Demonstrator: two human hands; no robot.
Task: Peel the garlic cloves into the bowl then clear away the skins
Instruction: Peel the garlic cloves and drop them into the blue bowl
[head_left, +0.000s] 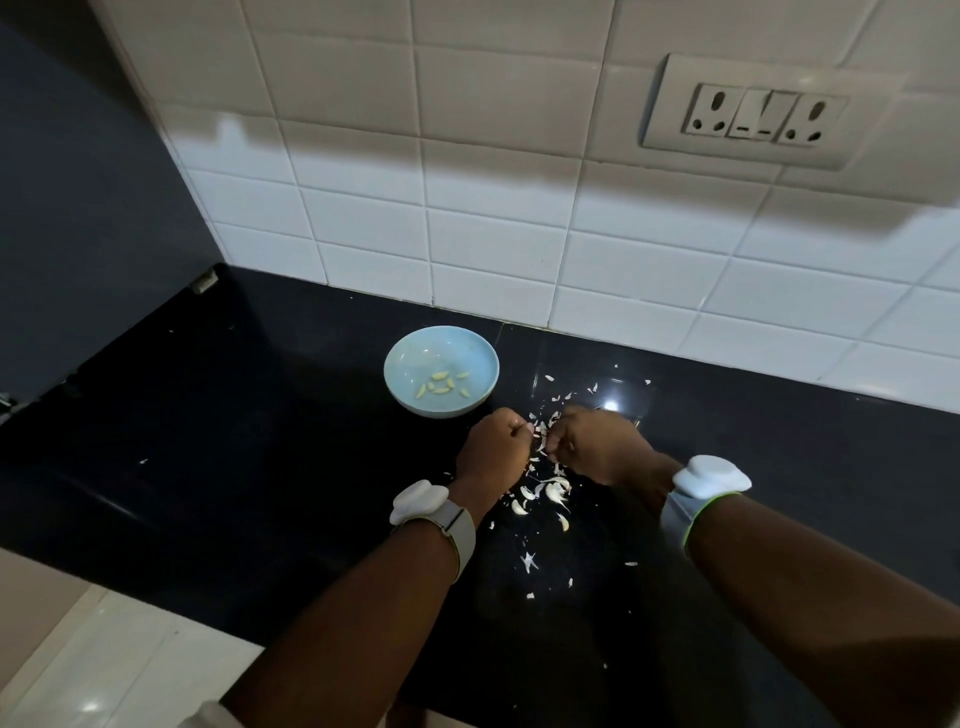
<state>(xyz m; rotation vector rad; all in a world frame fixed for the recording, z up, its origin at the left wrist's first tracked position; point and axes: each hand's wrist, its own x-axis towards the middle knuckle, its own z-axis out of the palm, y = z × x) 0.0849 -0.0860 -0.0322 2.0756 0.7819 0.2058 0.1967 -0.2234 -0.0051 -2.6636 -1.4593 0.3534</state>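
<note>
A pale blue bowl (405, 348) stands on the black counter (234, 467) and holds several peeled garlic cloves (440, 387). Just right of it my left hand (496, 449) and my right hand (597, 447) meet above the counter, fingers curled, pinching a small garlic clove (540, 430) between them; most of the clove is hidden by the fingers. Several unpeeled cloves (545, 493) lie below the hands. White skin flakes (561, 395) are scattered around and behind the hands, and more skins (529, 561) lie nearer to me.
A white tiled wall (467, 234) runs along the back of the counter, with a socket plate (763, 111) up at the right. A dark panel (78, 208) closes the left side. The counter's front edge (156, 603) meets a light floor at the lower left.
</note>
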